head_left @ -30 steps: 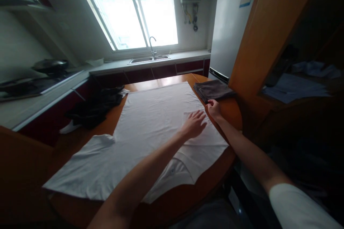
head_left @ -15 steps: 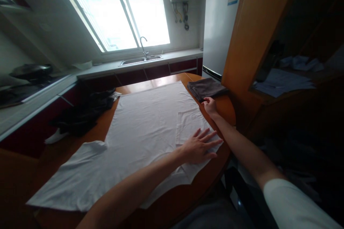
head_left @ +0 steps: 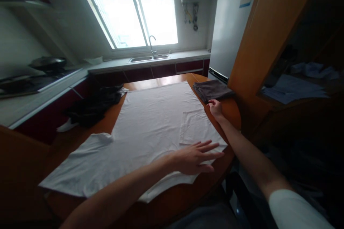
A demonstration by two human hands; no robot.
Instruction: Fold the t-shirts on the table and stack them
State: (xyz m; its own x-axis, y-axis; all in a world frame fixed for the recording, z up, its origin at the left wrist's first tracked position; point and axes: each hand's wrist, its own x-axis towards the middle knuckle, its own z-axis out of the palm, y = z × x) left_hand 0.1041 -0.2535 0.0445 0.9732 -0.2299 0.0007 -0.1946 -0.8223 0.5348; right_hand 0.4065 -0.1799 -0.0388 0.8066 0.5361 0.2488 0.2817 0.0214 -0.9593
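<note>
A white T-shirt (head_left: 153, 114) lies spread on the wooden table (head_left: 236, 114). Its left sleeve reaches out toward the near left, while the right sleeve (head_left: 196, 125) is folded in over the body. My left hand (head_left: 197, 157) is over the shirt's near right part by the neckline, fingers spread and holding nothing; whether it touches the cloth I cannot tell. Beside the shirt's right edge, my right hand (head_left: 215, 109) has its fingers curled in, with nothing visible in them. Just beyond it is a folded dark grey garment (head_left: 213, 90).
Dark crumpled clothing (head_left: 94, 105) lies at the table's left edge. Behind the table runs a counter with a sink (head_left: 149, 58) and tap below a window. A fridge (head_left: 228, 28) and a wooden post (head_left: 258, 43) stand at the right; a pan (head_left: 48, 63) sits at far left.
My left hand has shifted slightly toward me and off the folded sleeve. My right hand stays curled by the shirt's edge. The whole view has swung a little to the left.
</note>
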